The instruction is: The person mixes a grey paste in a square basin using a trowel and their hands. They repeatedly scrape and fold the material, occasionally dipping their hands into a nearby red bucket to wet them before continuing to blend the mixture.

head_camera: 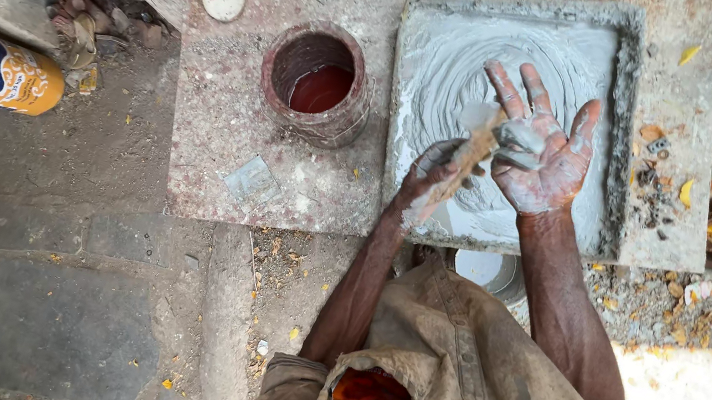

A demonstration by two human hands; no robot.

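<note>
Left hand [431,172] grips a scraper [467,156] — draw it flat across the open, paste-coated right palm [542,154], over the tray [620,129].

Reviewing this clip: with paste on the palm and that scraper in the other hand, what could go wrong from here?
Wet grey paste lies heaped on the open right hand; it could slide off and miss the tray. The left hand scrapes with a flat scraper; its edge may nick the palm. The open red pot sits close, so drips might land inside.
</note>
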